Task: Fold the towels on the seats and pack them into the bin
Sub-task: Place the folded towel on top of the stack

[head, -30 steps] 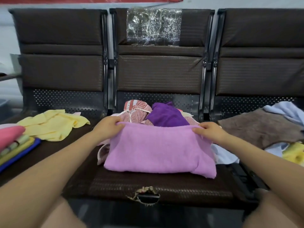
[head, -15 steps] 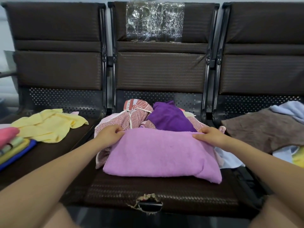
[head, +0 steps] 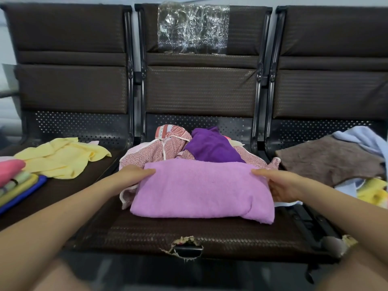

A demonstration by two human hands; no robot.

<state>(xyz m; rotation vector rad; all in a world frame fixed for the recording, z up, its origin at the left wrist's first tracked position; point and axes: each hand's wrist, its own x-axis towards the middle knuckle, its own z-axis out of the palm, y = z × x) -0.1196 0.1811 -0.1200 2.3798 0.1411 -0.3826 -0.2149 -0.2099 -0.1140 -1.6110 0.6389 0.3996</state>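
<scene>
Fingers of the left hand [head: 134, 175] and right hand [head: 280, 185] curl around opposite ends of the folded pink towel [head: 199, 190] on the middle seat [head: 210, 236], seemingly steadying its fold; no bin visible.

Soft, even light is falling; plastic sheet [head: 193, 28] is glaring; edges are bending, bottom corners blurring.
</scene>
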